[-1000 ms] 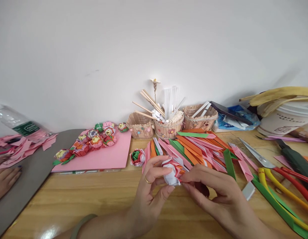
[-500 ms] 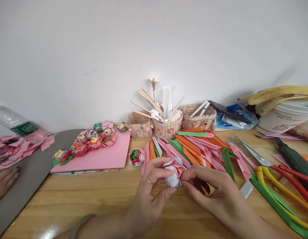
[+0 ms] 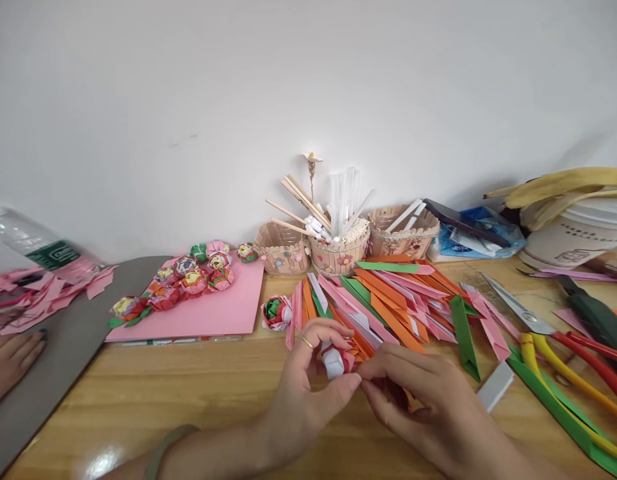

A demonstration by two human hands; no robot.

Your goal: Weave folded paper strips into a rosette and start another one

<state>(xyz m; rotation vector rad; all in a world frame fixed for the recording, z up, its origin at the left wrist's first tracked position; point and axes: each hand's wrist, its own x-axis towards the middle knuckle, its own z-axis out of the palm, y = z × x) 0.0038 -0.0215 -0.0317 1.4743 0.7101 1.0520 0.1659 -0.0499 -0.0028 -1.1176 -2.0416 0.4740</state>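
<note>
A partly formed paper flower [image 3: 334,362] in white, pink and orange sits in the fingers of my left hand [image 3: 308,387], which wears a ring. My right hand [image 3: 418,390] pinches at the flower's right edge, thumb against forefinger; the fingers hide most of what they grip there. Just beyond the hands lies a pile of folded paper strips [image 3: 388,300] in orange, pink, green and white. Left of that pile rests a finished-looking paper flower [image 3: 277,312] with a green and red centre. Near my right wrist is a folded white strip [image 3: 496,387].
Several paper flowers [image 3: 192,280] stand on a pink sheet [image 3: 213,317]. Wooden baskets [image 3: 340,257] with sticks line the wall. Scissors [image 3: 533,320] and a dark green tool [image 3: 596,317] lie at right, near a white tub [image 3: 578,233]. Another person's hand [image 3: 13,363] rests on a grey board [image 3: 83,347].
The paper flower has turned in my left hand, showing more pink and orange and less white. My fingers have shifted around it; both hands stay close together.
</note>
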